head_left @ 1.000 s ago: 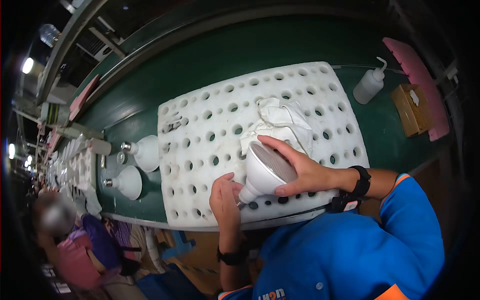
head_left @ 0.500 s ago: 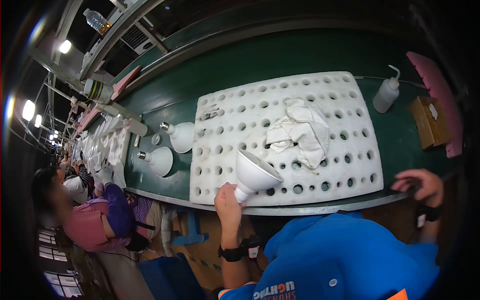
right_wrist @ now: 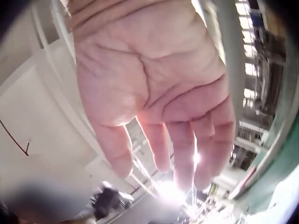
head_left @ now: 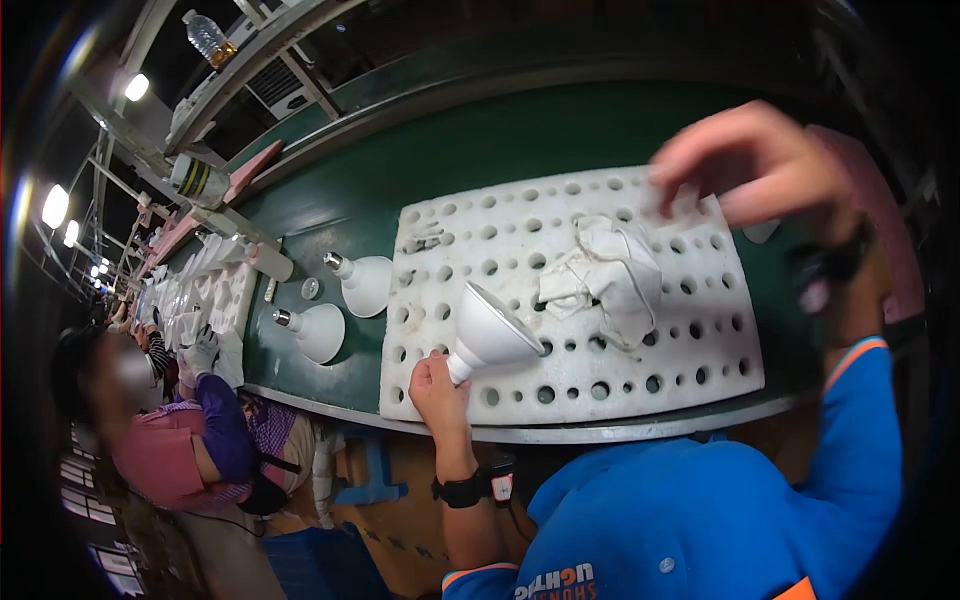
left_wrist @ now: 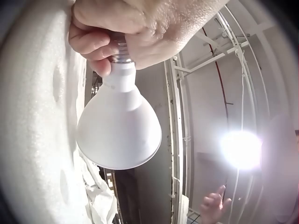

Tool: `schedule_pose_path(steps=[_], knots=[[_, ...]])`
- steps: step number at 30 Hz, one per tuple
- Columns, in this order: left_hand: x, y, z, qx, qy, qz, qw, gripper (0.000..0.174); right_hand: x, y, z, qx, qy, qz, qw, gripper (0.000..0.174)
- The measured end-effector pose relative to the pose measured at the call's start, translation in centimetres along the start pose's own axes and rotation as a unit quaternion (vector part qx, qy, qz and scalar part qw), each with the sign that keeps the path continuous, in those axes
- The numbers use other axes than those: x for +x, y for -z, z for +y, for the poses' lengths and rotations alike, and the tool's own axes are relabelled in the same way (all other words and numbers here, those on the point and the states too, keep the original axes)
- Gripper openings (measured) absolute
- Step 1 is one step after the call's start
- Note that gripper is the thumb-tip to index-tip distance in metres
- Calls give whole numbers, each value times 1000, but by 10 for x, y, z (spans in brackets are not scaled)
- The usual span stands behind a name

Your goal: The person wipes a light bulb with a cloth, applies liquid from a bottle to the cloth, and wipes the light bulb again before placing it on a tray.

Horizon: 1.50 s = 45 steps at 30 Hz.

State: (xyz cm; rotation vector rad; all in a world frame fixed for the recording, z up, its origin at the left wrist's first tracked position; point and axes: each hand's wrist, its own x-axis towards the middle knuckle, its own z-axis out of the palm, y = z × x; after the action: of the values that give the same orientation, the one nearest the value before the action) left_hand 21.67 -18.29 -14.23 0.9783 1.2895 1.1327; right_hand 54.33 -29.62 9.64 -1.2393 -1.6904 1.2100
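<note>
One green workbench (head_left: 560,130) spans the head view; one person in pink (head_left: 165,450) is beside it at left. One perforated white foam board (head_left: 620,408) lies on the bench, bearing one crumpled white cloth (head_left: 625,285). There are three white reflector bulbs: the held bulb (head_left: 492,330), tilted over the board's near edge, and two on the bench beyond its left side, a farther bulb (head_left: 367,285) and a nearer bulb (head_left: 318,333). The right hand (head_left: 755,165), raised over the board's far right corner, blocks part of the board and bench; blurred there, its right wrist view shows an empty palm, fingers extended with gaps between some. The left hand (head_left: 437,395) pinches the held bulb's base, fingers curled; only the left wrist view bares the metal screw threads (left_wrist: 122,50). One small round clear piece (head_left: 310,288) lies near the two resting bulbs.
</note>
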Motion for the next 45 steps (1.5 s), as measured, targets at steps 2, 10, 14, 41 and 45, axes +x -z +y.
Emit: schedule_pose_path(steps=[2,10,14,41,45], knots=[[3,-1,4,5,17,11,1000,27,65,-41,63,2,116,2,993,41],[21,-7,-14,-19,-27,78,996,24,130,-108,152,54,49,-71,995,74],[21,-12,-7,-28,-13,101,994,26,134,-106,141,69,50,-104,991,83],[-3,-21,-15,170,-422,167,875,36,136,-109,171,261,14,-80,962,68],[9,-18,-12,115,-322,196,919,32,131,-118,159,14,224,-43,973,92]])
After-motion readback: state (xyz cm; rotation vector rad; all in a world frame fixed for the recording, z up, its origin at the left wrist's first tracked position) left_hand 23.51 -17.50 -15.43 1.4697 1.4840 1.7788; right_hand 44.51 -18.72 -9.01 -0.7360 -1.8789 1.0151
